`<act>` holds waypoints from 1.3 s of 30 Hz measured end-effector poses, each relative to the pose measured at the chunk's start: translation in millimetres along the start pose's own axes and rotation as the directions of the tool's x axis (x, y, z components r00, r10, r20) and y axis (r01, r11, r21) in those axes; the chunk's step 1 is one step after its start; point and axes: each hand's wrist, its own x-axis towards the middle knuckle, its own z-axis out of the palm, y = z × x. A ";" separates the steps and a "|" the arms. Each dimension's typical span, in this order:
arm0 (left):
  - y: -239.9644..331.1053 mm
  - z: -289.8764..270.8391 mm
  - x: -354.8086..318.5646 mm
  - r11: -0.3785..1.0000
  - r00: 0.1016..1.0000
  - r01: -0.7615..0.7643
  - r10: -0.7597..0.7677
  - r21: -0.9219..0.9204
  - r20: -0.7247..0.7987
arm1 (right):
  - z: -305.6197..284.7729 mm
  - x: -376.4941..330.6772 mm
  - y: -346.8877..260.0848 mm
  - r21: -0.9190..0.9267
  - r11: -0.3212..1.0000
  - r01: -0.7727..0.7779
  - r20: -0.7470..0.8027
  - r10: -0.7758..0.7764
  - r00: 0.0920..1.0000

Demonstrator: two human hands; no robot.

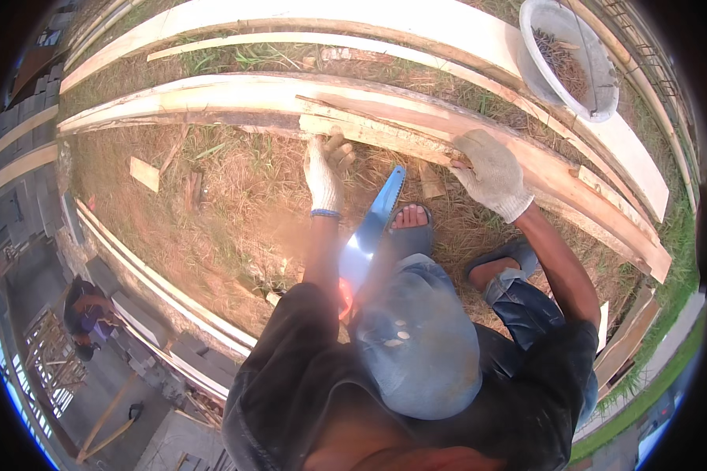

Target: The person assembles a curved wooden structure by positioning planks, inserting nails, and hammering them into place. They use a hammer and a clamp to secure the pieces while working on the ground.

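A short, rough-edged strip of wood [377, 133] lies along the near edge of a long pale plank [243, 93]. My left hand [324, 174], in a white knit glove with a blue cuff band, grips the strip's left end with its fingers curled. At the other end, my gloved right hand [491, 173] is closed around the strip, its fingertips partly hidden. A handsaw [373, 220] rests between my left forearm and my bent knee, toothed blade pointing away and the reddish handle partly covered.
More long planks [416, 17] lie beyond on dry grass. A grey bucket [530, 59] holding brown scraps stands at far right. Small wood offcuts [144, 173] are scattered nearby. Lower left, another person [86, 310] is beside stacked grey blocks [137, 318]. My sandalled feet [411, 228] are close by.
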 end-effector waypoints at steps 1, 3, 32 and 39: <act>-3.1 11.4 7.5 0.994 0.999 0.014 -0.010 -0.112 0.036 | -9.9 -7.0 1.2 -0.002 1.000 0.004 -0.009 -0.004 1.000; 10.3 27.3 16.9 0.977 0.997 0.006 0.010 -0.213 0.073 | -19.1 -21.7 0.0 0.015 1.000 0.027 -0.098 -0.025 0.995; 38.2 232.1 -195.6 0.722 0.184 -0.596 -0.302 0.351 0.935 | -183.5 -122.4 -62.5 0.159 0.972 -0.172 -0.241 0.208 0.948; 24.5 218.0 -182.8 0.552 0.141 -0.733 -0.450 0.399 0.882 | -150.8 -146.7 -63.4 0.261 0.955 -0.140 -0.238 0.204 0.950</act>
